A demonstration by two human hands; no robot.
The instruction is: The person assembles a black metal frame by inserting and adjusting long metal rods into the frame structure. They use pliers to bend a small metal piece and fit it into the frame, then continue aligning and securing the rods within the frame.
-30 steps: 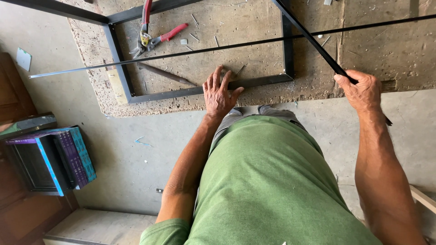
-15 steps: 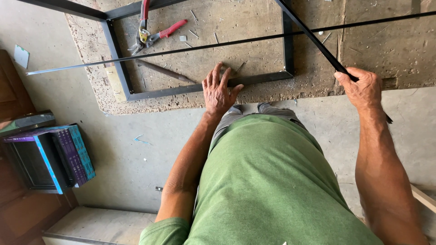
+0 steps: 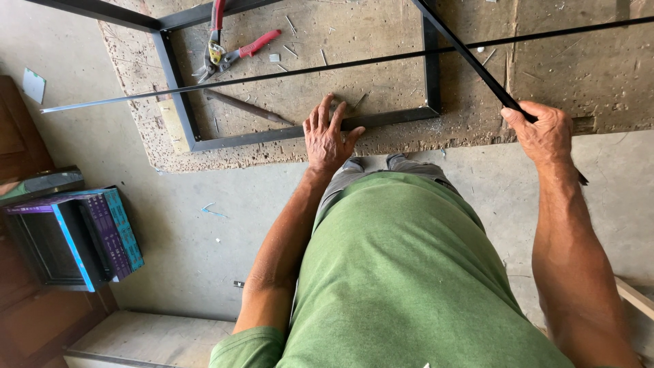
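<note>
The left hand [image 3: 329, 133] presses flat, fingers spread, on the near bar of a dark metal frame [image 3: 179, 102] lying on a worn wooden board [image 3: 381, 41] at the top of the picture. The right hand [image 3: 541, 133] at the right is closed around a black metal strip [image 3: 463, 51] slanting up to the left. Red-handled snips [image 3: 228, 51] lie inside the frame, and a long thin rod [image 3: 204, 85] crosses over it

The left hand [image 3: 329, 134] lies palm down with its 5 fingers spread, the arm stretched straight forward from the shoulder. The right hand [image 3: 543, 134] is curled into a closed fist, its forearm extended forward along the body's right side.
</note>
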